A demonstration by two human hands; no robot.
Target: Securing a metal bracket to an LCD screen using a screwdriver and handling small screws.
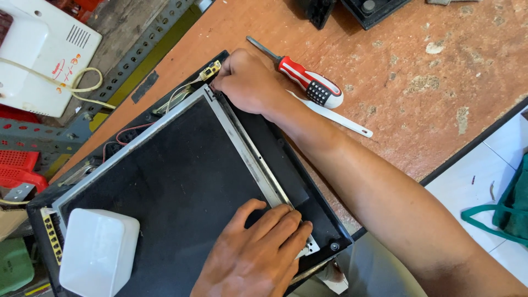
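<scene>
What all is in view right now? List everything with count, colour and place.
screen panel: 1, black with silver frame, centre of workbench
workbench: 1, reddish-brown, worn
screwdriver: 1, red and white handle, above the panel
pry tool: 1, white, beside the screwdriver
tub: 1, white, on the panel's lower left
appliance: 1, white with cord, top left
crate: 1, red, left edge
bag: 1, green, on the tiled floor, right
left hand: pressing the frame's lower right
right hand: at the panel's top corner

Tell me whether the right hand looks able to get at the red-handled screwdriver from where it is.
Probably yes. The right hand rests at the panel's top corner, and the screwdriver lies right beside it on the bare table, with nothing between them.
</scene>
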